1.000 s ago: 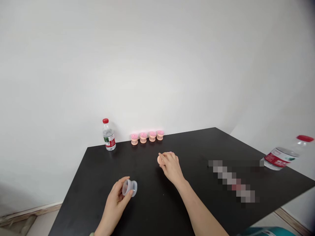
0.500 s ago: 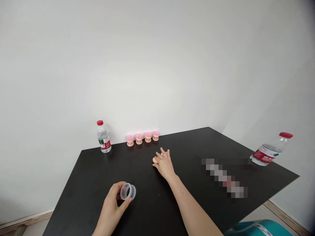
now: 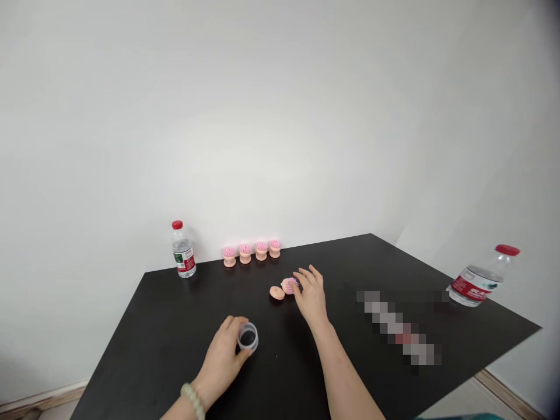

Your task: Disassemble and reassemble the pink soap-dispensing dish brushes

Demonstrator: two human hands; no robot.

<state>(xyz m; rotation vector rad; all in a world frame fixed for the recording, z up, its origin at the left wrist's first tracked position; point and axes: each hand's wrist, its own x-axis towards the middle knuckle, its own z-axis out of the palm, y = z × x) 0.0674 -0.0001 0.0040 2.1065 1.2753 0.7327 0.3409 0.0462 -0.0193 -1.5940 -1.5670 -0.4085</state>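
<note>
Low over the front of the black table [image 3: 175,338], my left hand [image 3: 223,350] grips a clear, ring-shaped plastic piece [image 3: 248,337] between thumb and fingers, its round opening facing up. My right hand [image 3: 312,294] is farther out, fingers apart, with its thumb and fingertips beside a pink-bristled brush head [image 3: 289,285]; I cannot tell whether they touch it. Just left of the brush head lies a peach-coloured round cap [image 3: 277,293]. Several assembled pink scrub brushes [image 3: 245,254] stand bristles up in a row along the wall.
A water bottle [image 3: 184,256] with a red cap stands at the back left. Another water bottle [image 3: 476,281] stands near the right edge. A blurred-out strip [image 3: 396,326] covers something on the right of the table. The white wall [image 3: 280,146] borders the back.
My right hand has lifted and shifted right, uncovering the brush head and the peach cap. My left hand has moved right with the clear piece, which now faces more upward.
</note>
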